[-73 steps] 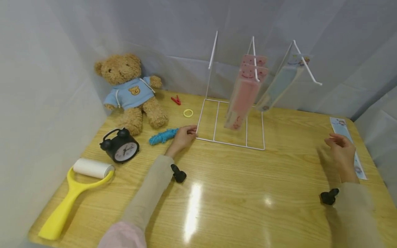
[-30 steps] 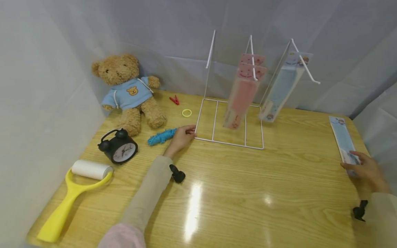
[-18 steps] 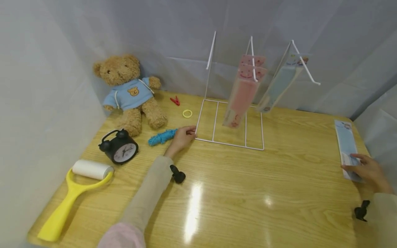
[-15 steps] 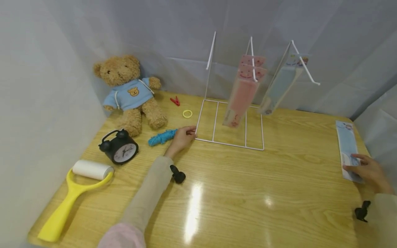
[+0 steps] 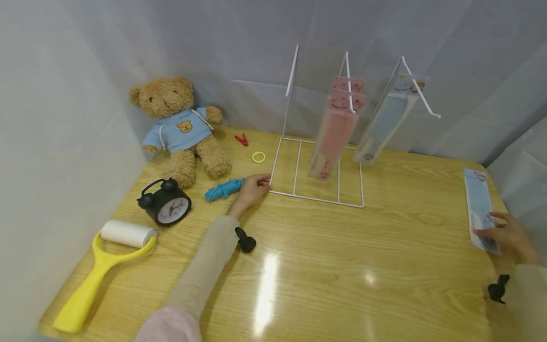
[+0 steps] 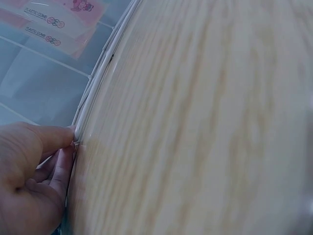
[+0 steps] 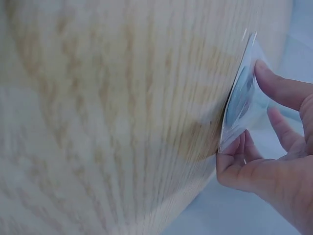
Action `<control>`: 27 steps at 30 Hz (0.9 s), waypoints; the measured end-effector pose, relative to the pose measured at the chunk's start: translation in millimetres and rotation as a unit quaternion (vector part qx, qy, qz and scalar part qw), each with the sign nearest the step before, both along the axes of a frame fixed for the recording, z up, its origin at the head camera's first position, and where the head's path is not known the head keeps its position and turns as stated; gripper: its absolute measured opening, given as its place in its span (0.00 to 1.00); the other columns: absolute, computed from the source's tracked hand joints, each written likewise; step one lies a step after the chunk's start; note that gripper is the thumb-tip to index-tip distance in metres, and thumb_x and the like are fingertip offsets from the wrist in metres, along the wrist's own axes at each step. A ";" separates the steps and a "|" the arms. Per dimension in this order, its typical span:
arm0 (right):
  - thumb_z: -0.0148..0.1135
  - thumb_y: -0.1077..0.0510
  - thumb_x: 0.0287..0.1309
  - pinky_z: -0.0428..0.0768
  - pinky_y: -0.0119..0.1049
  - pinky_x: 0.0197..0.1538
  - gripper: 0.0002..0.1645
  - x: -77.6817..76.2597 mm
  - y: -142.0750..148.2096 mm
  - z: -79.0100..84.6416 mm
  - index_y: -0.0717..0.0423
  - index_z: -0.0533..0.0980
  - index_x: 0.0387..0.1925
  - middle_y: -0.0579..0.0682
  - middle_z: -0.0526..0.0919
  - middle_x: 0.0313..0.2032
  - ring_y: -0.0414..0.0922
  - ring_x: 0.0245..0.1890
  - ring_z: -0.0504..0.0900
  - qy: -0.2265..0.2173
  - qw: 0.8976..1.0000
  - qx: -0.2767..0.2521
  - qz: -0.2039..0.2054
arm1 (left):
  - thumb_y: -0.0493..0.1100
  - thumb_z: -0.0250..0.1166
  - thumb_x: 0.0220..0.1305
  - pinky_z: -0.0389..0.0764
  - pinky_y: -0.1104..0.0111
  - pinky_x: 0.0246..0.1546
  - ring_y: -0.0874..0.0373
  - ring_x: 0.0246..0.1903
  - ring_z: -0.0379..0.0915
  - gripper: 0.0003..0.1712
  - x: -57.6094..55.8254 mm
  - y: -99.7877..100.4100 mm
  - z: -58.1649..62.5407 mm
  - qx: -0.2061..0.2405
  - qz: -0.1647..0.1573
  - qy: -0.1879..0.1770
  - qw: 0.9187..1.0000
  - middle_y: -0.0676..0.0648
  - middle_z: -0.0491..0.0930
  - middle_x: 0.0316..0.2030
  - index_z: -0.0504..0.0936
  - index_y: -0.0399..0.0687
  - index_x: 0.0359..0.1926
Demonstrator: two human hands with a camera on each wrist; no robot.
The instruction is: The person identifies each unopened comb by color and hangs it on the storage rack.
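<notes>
My left hand [image 5: 252, 189] pinches the front left corner of the white wire rack [image 5: 316, 199]; the left wrist view shows thumb and fingertips on the wire. At the table's right edge my right hand [image 5: 510, 237] grips the near end of a flat blue comb packet [image 5: 478, 197], its far end pointing away from me. In the right wrist view, thumb and fingers hold the packet [image 7: 242, 100] by its edges. Pink packets [image 5: 335, 135], printed "plastic comb" in the left wrist view, hang on the rack's middle hook. Another blue packet [image 5: 386, 121] hangs on the right hook.
Left of the rack are a teddy bear [image 5: 181, 128], a black alarm clock [image 5: 166, 202], a yellow-handled roller [image 5: 91, 280], a blue bundle [image 5: 223, 189], a yellow ring [image 5: 258, 157] and a red clip [image 5: 242, 139]. The rack's left hook [image 5: 292, 71] holds nothing.
My right hand has come down and to the right onto the blue packet and taken its near end. That packet has turned and shifted slightly right. The hanging blue packet swings; my left hand stays.
</notes>
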State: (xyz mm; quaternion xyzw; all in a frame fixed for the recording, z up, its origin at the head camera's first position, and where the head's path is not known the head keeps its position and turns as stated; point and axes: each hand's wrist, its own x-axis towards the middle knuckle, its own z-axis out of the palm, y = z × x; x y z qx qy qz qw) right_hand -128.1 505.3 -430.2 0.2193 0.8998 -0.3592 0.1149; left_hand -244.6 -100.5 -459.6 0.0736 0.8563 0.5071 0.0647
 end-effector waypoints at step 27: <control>0.49 0.61 0.65 0.69 0.56 0.55 0.39 7.0 -22.3 8.9 0.69 0.45 0.71 0.78 0.44 0.67 0.68 0.57 0.59 0.054 0.996 0.049 -0.057 | 0.33 0.59 0.66 0.76 0.60 0.52 0.45 0.50 0.74 0.23 -0.4 -0.2 -1.1 0.008 -0.001 -0.007 1.000 0.34 0.77 0.52 0.72 0.33 0.61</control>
